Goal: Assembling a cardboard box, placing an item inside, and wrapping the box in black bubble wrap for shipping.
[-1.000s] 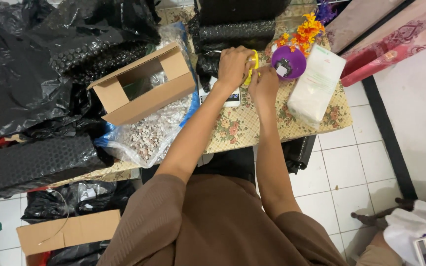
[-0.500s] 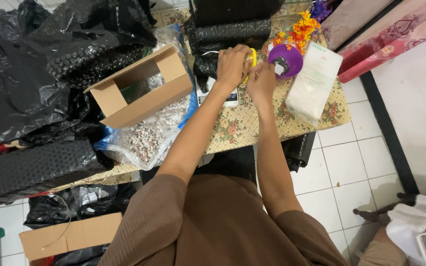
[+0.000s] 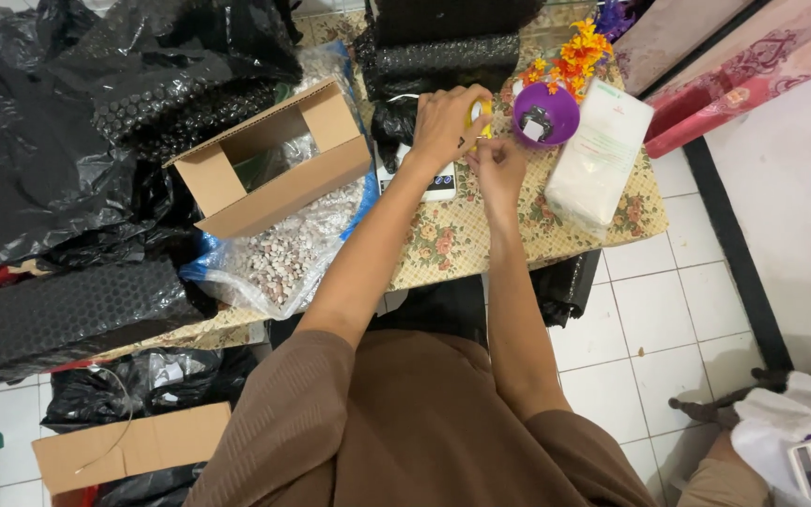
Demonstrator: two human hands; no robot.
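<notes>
- Nearest to the camera are the brown sleeves of the person, and both forearms go up and away to the table [image 3: 481,253], which has a cloth with flower pattern
- On the floor at lower left lies a flat cardboard piece [image 3: 124,449] beside black plastic bags
- On the near left part of the table a clear bag of small pale pebbles [image 3: 279,258] lies, and touching it from behind is an open cardboard box [image 3: 274,160] with the flaps up
- The right hand [image 3: 497,169] is the nearer one; its fingers are pressed together in a pinch on something small, perhaps the free end of the tape, but I cannot tell it surely
- The left hand [image 3: 443,122] is just behind and to the left, closed around a yellow tape roll [image 3: 477,117], which shows only a little between the fingers
- So the roll is directly beyond the right hand, almost touching it, and the two hands meet over a white device [image 3: 438,183] lying flat on the table
- Just right of the hands stands a purple round container [image 3: 546,113], and further right a white packet [image 3: 598,160] lies with its long side going away from the person
- Farthest are orange artificial flowers [image 3: 579,47] and black bubble wrap [image 3: 452,52]
</notes>
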